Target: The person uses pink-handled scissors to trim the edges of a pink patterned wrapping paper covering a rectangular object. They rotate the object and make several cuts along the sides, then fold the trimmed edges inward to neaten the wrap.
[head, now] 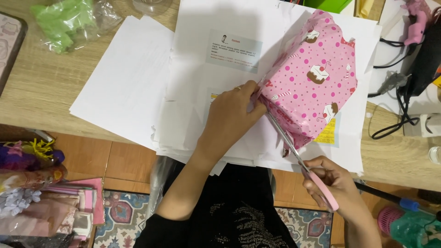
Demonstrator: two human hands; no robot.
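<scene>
Far left on the wooden counter [41, 87], a clear bag of green shapes [69, 23] lies well apart from the work; below the counter edge, a heap of fabric and artificial flowers [41, 193] is seen. A spread of white paper sheets [138, 78] covers the middle of the counter and carries the work. The left hand [232, 117] is clenched on the near-left edge of the pink wrapping paper [312, 78], dotted and printed with cake slices, which is folded over a boxy parcel lying on the sheets, right of centre. The loose flap is pinched taut between thumb and fingers, just beside the blades. The pink-handled scissors [298, 158] are grasped in the right hand [337, 186], fingers closed through the loops, blades running up along the parcel's lower-left edge; whether the blades are parted is not clear. For a clean cut, the flap is best kept stretched and flat, the blades held close along the fold line, and the pinching fingers kept above the blade tips. The white sheets beneath should be kept clear of the blades. At far right, a pink glue gun [415, 20] and black cables [399, 105] lie near the parcel; snagging is a risk if the paper is swung that way.
</scene>
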